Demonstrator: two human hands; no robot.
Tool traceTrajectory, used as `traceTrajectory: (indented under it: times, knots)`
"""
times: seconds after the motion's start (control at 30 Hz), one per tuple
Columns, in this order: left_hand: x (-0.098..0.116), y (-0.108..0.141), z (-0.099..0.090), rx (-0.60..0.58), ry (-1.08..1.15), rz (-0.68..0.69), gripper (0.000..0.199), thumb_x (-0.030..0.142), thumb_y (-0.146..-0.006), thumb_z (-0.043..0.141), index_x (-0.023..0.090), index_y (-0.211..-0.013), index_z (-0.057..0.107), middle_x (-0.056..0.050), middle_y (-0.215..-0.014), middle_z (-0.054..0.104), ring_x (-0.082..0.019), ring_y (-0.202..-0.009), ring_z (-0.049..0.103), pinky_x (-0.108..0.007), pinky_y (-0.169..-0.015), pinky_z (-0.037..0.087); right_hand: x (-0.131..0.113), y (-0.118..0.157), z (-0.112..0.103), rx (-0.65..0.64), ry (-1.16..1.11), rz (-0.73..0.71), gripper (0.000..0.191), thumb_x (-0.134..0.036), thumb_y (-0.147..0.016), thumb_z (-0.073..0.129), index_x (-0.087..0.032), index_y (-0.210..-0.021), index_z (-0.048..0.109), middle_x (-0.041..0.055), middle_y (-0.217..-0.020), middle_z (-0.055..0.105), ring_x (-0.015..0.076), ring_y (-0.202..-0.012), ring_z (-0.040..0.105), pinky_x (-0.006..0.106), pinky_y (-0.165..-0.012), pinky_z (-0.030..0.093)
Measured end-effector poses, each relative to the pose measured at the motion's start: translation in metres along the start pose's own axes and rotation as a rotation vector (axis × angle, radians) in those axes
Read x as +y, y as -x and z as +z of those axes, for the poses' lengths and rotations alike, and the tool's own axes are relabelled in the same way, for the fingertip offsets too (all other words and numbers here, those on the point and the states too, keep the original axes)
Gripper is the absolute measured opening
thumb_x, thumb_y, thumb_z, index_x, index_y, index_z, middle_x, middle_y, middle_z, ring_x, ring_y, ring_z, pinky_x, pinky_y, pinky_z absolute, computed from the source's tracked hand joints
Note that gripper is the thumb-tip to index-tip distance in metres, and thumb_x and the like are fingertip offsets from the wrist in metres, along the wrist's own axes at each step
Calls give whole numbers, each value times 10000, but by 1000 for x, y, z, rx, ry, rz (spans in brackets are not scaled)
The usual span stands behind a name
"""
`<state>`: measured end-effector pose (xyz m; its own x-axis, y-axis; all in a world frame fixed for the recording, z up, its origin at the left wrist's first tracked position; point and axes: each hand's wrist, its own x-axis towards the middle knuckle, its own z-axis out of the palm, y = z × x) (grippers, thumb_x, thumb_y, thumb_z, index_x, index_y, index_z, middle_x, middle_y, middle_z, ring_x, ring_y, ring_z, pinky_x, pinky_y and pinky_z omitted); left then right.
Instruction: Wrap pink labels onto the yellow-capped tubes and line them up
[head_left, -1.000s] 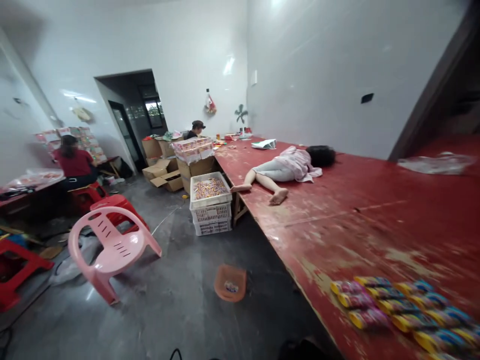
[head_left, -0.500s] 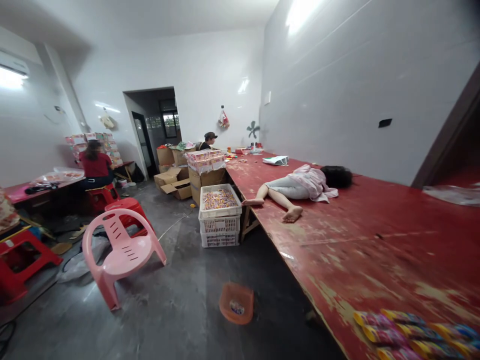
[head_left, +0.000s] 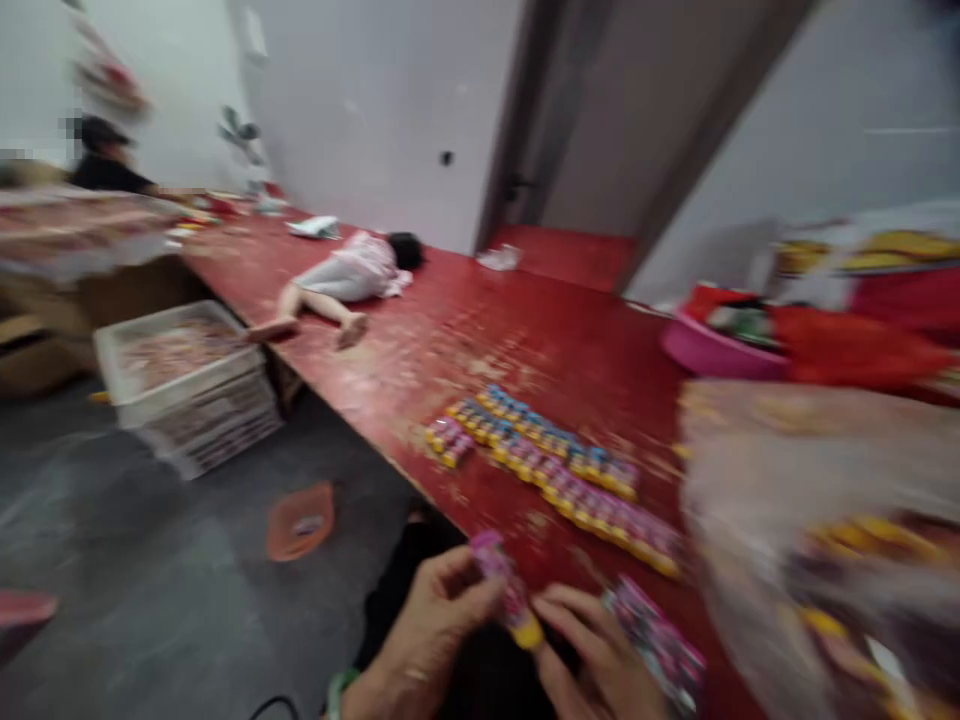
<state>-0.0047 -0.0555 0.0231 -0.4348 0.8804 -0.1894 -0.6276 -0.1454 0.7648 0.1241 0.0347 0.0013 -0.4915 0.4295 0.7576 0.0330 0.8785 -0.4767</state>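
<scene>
My left hand pinches a small pink tube with a yellow end between thumb and fingers, at the table's near edge. At its yellow end, the curled fingers of my right hand close around the tube. Motion blur hides the finer detail of the grip. Beyond my hands, similar tubes lie side by side in rows, some pink and some blue, with yellow ends. A printed pink sheet or packet is just right of my right hand, partly covered by it.
The worn red table runs away to the left; a person lies on it. A clear plastic bag with yellow-ended items and a pink basin are at right. Stacked white crates and an orange basket stand on the floor.
My view has swung right and down towards the near table. Both my hands and the held tube are now visible; the pink chair has almost left the view.
</scene>
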Motion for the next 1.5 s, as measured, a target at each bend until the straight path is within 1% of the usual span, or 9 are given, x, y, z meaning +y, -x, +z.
traceTrajectory:
  times: [0.07, 0.17, 0.27, 0.37, 0.5, 0.73, 1.0, 1.33, 1.5]
  knots:
    - [4, -11, -8, -8, 23, -57, 289, 314, -736, 782, 179, -989, 746, -55, -904, 751, -172, -814, 651, -267, -812, 477, -5, -4, 2, 8, -62, 13, 238, -110, -888, 527, -179, -1099, 614, 73, -961, 638, 174, -853, 653, 278, -704, 565]
    - [7, -19, -13, -47, 65, -131, 306, 326, -705, 805, 200, -979, 753, -46, -854, 749, -176, -793, 659, -273, -805, 494, -9, -11, 13, 25, -119, 73, 266, -62, -864, 519, -156, -1098, 602, 75, -953, 619, 163, -838, 638, 268, -674, 555]
    - [6, -19, -9, -30, 76, -164, 298, 339, -668, 829, 195, -921, 765, -49, -812, 744, -192, -797, 665, -287, -797, 508, -10, -10, 16, 63, -104, 97, 247, -58, -859, 529, -146, -1075, 609, 75, -936, 623, 163, -827, 638, 270, -668, 546]
    - [1, -23, -2, -22, 88, -177, 313, 336, -639, 849, 192, -905, 768, -47, -794, 743, -193, -790, 668, -285, -798, 507, -7, -5, 12, 94, -55, 101, 246, -41, -860, 524, -146, -1062, 617, 70, -918, 642, 160, -829, 647, 266, -684, 545]
    - [-9, -30, 3, -47, 85, -197, 294, 336, -648, 843, 189, -892, 770, -51, -792, 746, -185, -762, 668, -283, -790, 502, -1, 2, 8, 128, -37, 132, 268, -13, -853, 528, -160, -1056, 621, 57, -887, 646, 153, -796, 649, 257, -652, 542]
    - [-25, -34, 9, -84, 88, -197, 355, 377, -623, 853, 175, -901, 765, -60, -767, 736, -176, -701, 656, -276, -725, 500, 1, 15, 11, 278, 70, 198, 192, -49, -860, 561, -171, -980, 646, 45, -861, 654, 150, -759, 657, 261, -653, 532]
    - [-29, -35, 18, -73, 93, -236, 282, 326, -646, 846, 168, -865, 766, -41, -725, 718, -146, -691, 637, -241, -715, 488, 6, 12, -1, 271, 151, 93, 208, -22, -830, 554, -144, -973, 642, 45, -835, 669, 144, -749, 667, 248, -670, 544]
    - [-33, -35, 18, -91, 92, -268, 306, 338, -641, 848, 147, -860, 754, -41, -718, 699, -115, -653, 594, -207, -671, 467, 10, 18, 1, 301, 192, 112, 189, -48, -837, 550, -158, -957, 646, 35, -821, 670, 146, -702, 673, 254, -623, 542]
    - [-33, -35, 19, -102, 116, -263, 278, 321, -656, 842, 159, -867, 761, -33, -701, 695, -111, -647, 596, -196, -663, 466, 10, 20, -1, 286, 234, 111, 186, -52, -840, 560, -164, -960, 647, 37, -822, 678, 155, -729, 672, 267, -651, 547]
